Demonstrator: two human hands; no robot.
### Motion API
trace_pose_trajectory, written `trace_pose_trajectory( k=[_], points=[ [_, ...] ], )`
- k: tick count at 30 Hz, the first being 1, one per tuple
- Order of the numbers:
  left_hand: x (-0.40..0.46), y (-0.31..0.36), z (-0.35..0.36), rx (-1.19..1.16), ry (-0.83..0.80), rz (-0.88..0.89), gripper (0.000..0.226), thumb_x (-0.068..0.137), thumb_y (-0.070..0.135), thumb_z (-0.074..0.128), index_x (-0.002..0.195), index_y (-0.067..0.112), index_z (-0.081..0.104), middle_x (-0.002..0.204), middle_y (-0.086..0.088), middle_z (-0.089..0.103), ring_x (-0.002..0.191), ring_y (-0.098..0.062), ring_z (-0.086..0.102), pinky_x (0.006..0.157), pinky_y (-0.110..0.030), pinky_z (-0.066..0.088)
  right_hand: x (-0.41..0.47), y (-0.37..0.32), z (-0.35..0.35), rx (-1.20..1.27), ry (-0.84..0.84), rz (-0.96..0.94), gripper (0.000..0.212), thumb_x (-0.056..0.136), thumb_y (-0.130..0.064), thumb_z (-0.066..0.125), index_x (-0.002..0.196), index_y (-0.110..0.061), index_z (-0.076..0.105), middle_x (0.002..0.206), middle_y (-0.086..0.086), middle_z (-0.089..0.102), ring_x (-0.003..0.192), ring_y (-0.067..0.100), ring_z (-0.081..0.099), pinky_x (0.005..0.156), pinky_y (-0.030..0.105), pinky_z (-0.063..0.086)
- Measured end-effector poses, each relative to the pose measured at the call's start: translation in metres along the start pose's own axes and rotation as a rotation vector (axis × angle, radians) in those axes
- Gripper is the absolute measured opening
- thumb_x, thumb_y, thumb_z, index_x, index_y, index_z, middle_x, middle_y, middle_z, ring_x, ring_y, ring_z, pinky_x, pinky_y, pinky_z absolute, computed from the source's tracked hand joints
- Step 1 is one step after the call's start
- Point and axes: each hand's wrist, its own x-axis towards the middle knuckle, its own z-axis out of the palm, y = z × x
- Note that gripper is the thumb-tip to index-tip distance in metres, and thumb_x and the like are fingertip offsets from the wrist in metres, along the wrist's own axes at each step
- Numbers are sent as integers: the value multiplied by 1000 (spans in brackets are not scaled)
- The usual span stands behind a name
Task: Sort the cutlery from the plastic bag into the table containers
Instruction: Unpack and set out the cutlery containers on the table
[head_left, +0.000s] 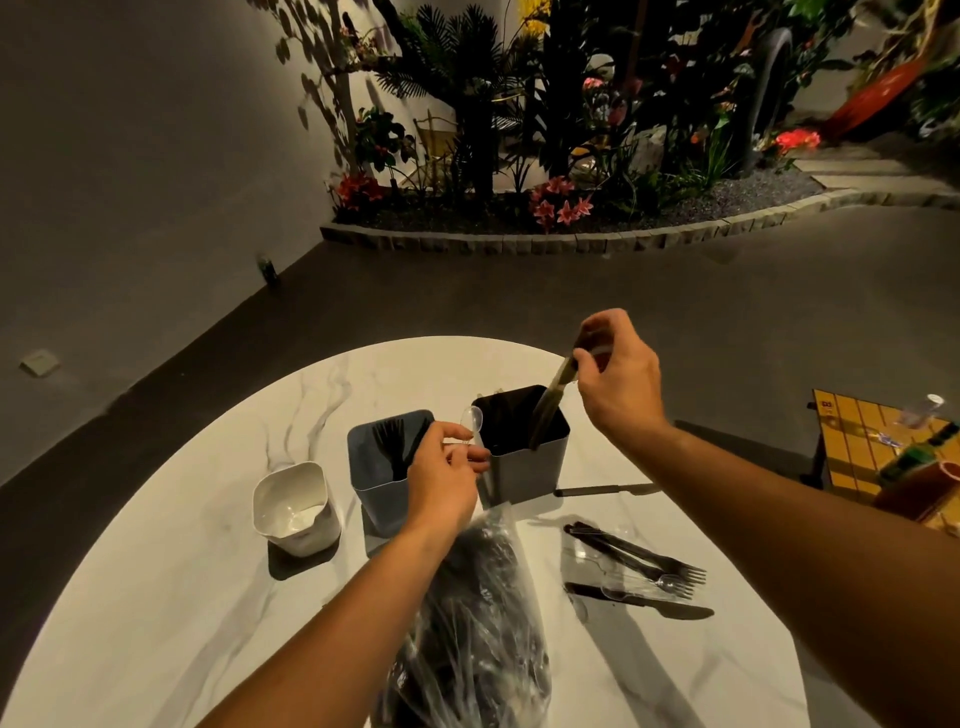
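Observation:
Three containers stand in a row on the white marble table (171, 597): a white one (295, 512) at the left, a blue-grey one (382, 488) holding black forks, and a dark grey one (522, 467). My right hand (618, 379) pinches a black knife (548, 408) whose blade points down into the dark grey container. My left hand (444, 478) holds a clear plastic spoon (472, 423) between the two grey containers. The plastic bag (483, 623) full of dark cutlery lies in front of me between my forearms.
Loose black forks (644, 558), clear spoons and a black knife (644, 603) lie on the table at the right. Another knife (605, 489) lies beside the dark grey container. A yellow side table (852, 441) with bottles stands off to the right. A planter bed lies beyond.

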Motion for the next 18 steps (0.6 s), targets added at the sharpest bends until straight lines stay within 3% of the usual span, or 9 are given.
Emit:
trace_pose_trajectory(
  k=[5, 8, 11, 15, 18],
  points=[
    [16, -9, 6, -45, -29, -89, 21, 102, 3, 43, 91, 16, 57, 94, -8, 66, 83, -17, 67, 83, -35, 58, 15, 10, 20, -91, 9, -82, 25, 94, -12, 62, 110, -26, 50, 104, -4, 60, 96, 14, 62, 81, 26, 55],
    [27, -18, 7, -63, -30, -125, 22, 100, 2, 48, 89, 16, 60, 94, -8, 65, 81, -16, 66, 88, -41, 57, 19, 25, 42, -169, -128, -75, 27, 94, -14, 62, 116, -24, 51, 108, -1, 62, 94, 16, 62, 80, 31, 59],
    [35, -26, 4, -56, -41, -140, 20, 98, 3, 51, 89, 16, 62, 93, -8, 66, 79, -14, 66, 89, -38, 56, 17, 44, 65, -329, -330, -115, 28, 93, -15, 64, 118, -23, 54, 111, 3, 65, 92, 18, 63, 80, 30, 57],
    [43, -32, 0, -83, -66, -155, 18, 99, 3, 49, 94, 17, 59, 92, -10, 65, 75, -15, 64, 76, -31, 55, 12, 62, 80, -472, -519, -148, 33, 93, -19, 65, 125, -21, 56, 122, 5, 63, 104, 22, 61, 86, 28, 52],
    [48, -33, -3, -61, -34, -165, 18, 100, 3, 45, 95, 21, 50, 88, -5, 63, 69, -12, 59, 66, -24, 48, 13, 64, 88, -528, -478, -244, 44, 91, -21, 67, 132, -21, 53, 129, 3, 56, 111, 21, 57, 92, 30, 52]
  ],
)
